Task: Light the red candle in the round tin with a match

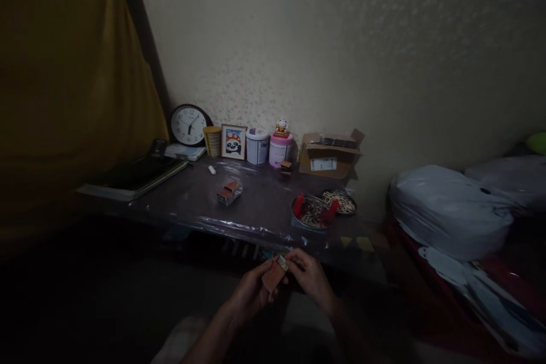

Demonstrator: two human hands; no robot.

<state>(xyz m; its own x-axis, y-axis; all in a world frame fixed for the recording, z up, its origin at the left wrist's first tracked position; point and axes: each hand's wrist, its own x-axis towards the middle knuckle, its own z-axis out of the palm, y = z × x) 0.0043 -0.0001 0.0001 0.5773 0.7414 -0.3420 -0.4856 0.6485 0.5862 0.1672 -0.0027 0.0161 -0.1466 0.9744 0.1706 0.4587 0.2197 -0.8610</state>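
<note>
In front of the table's near edge, my left hand [255,290] is closed around a small reddish-brown matchbox [273,277], held tilted. A pale inner part [282,263] shows at the box's upper end. The fingers of my right hand [307,274] are pinched together at that end, touching it. Whether anything small sits between those fingertips is too dark to tell. On the table beyond lies a clear-wrapped pack of similar boxes [229,191]. To its right are a round tray [293,217] with red objects and dark bits, and a dark plate of pale thin sticks [339,203].
A plastic-covered table [191,205] stands against the wall. Along its back are a clock [188,125], a framed panda picture [234,143], two tubs [257,148] and an open cardboard box [328,159]. White bags [447,205] lie at the right; a yellow curtain [77,68] hangs left.
</note>
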